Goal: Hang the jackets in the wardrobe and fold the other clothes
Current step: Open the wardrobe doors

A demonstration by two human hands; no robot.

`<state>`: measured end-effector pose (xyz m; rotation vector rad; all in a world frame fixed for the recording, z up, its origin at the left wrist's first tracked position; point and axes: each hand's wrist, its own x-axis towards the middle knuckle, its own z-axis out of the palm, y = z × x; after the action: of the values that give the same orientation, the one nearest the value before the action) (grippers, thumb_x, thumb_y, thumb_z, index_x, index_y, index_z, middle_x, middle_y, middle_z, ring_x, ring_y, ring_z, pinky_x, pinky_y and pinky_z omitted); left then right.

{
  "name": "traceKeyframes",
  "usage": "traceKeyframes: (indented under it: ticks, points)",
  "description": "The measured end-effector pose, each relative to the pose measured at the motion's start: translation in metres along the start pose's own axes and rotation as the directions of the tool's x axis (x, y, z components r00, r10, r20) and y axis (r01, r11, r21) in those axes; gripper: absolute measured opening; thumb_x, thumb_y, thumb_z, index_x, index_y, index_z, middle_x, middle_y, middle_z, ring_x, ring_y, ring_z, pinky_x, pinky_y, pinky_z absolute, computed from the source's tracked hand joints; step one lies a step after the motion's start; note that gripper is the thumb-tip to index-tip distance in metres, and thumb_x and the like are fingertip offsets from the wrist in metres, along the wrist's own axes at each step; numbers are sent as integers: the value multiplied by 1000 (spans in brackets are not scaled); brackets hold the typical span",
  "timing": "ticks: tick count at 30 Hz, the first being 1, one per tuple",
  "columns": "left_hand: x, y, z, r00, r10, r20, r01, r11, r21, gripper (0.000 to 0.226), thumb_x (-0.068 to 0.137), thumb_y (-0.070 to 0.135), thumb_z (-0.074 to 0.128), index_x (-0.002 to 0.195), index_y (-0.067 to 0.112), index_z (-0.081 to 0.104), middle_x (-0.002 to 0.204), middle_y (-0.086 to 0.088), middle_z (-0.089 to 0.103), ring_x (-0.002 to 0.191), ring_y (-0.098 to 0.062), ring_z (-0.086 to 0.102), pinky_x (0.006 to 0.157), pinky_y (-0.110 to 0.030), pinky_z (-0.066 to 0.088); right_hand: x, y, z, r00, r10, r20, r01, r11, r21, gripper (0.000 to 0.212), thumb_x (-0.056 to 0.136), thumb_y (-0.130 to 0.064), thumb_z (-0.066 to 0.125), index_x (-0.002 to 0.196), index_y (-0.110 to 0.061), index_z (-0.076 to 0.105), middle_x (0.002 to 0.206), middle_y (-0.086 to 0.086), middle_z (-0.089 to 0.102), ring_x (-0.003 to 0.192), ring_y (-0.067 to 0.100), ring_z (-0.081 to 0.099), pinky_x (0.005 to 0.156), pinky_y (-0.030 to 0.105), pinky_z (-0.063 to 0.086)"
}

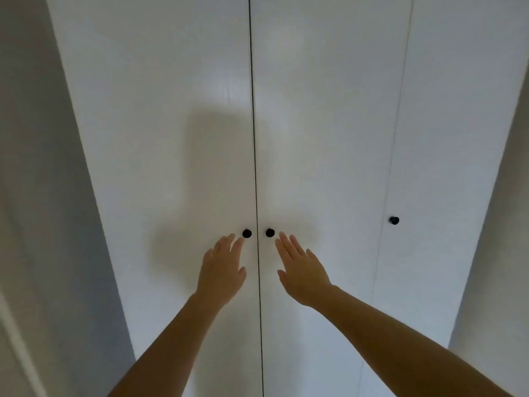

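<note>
Bare forearms reach up from the near edge of the frame toward a white wardrobe (171,110). The left hand (221,270) and right hand (303,275) are both empty, with fingers straight and slightly spread. Each hand's fingertips sit just below a small black knob: the left knob (246,233) and the right knob (270,232) flank the dark centre seam where the left door (160,173) meets the right door (329,138). Neither knob is gripped, and whether the fingertips touch the door panels cannot be told.

The step in hand appears to be opening the wardrobe before any hanging begins. The next move likely calls for pinching one knob in each hand and pulling the doors outward together.

Both doors are closed, so whatever is inside the wardrobe is hidden. No jackets or other clothes are in view.

Farther right, a third door (458,138) carries its own black knob (394,220), well apart from the hands. Grey wall (28,167) frames the wardrobe on both sides.
</note>
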<state>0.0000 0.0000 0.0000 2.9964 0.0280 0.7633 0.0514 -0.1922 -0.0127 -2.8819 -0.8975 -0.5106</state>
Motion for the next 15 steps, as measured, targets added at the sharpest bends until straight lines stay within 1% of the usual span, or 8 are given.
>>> traceKeyframes:
  ticks: [2, 4, 6, 8, 10, 12, 15]
  points:
    - [27, -14, 15, 1000, -2, 4, 3, 998, -67, 64, 95, 34, 49, 150, 21, 19, 157, -1, 18, 145, -17, 18, 113, -33, 26, 28, 2, 13, 999, 21, 25, -21, 1000, 15, 67, 103, -35, 32, 152, -17, -10, 159, -1, -20, 147, 20, -12, 119, 42, 11]
    - [53, -24, 28, 1000, 26, 13, -24, 993, -116, 65, 95, 31, 51, 151, 21, 18, 157, 0, 18, 144, -16, 20, 112, -31, 28, 52, 5, 25, 999, 38, 29, -39, 999, 14, 69, 102, -34, 35, 152, -19, -10, 157, -4, -23, 147, 19, -12, 119, 41, 12]
    - [74, -30, 41, 998, 50, 26, -45, 984, -171, 65, 94, 28, 52, 150, 20, 20, 155, 0, 23, 140, -16, 27, 110, -30, 34, 71, 9, 38, 999, 39, 28, -39, 999, 9, 70, 102, -33, 36, 152, -20, -11, 153, -7, -27, 147, 18, -13, 119, 41, 12]
    - [87, -34, 51, 998, 63, 17, -57, 974, -219, 62, 93, 25, 53, 148, 20, 25, 148, 1, 31, 131, -16, 38, 102, -28, 41, 80, 13, 47, 999, 20, 34, -19, 1000, -24, 70, 102, -31, 35, 151, -19, -13, 149, -7, -30, 146, 17, -14, 119, 40, 11]
    - [96, -36, 60, 998, 67, 12, -61, 960, -273, 56, 91, 21, 54, 143, 20, 33, 139, 3, 37, 120, -15, 47, 94, -25, 44, 86, 17, 54, 999, -2, 43, 5, 998, -65, 68, 103, -30, 32, 150, -18, -15, 148, -6, -30, 143, 15, -19, 119, 39, 9]
    - [103, -37, 66, 997, 72, 21, -61, 942, -330, 48, 90, 17, 54, 136, 19, 41, 132, 4, 40, 112, -14, 51, 92, -24, 45, 90, 19, 57, 999, -30, 40, 33, 997, -74, 66, 103, -28, 30, 150, -17, -16, 149, -4, -31, 138, 12, -24, 119, 38, 8]
    - [112, -39, 70, 997, 70, 15, -58, 917, -396, 38, 90, 9, 53, 127, 17, 51, 125, 3, 47, 105, -14, 54, 91, -23, 45, 93, 23, 57, 997, -71, 37, 73, 994, -79, 66, 103, -23, 29, 149, -16, -17, 149, -4, -31, 136, 12, -27, 119, 36, 7]
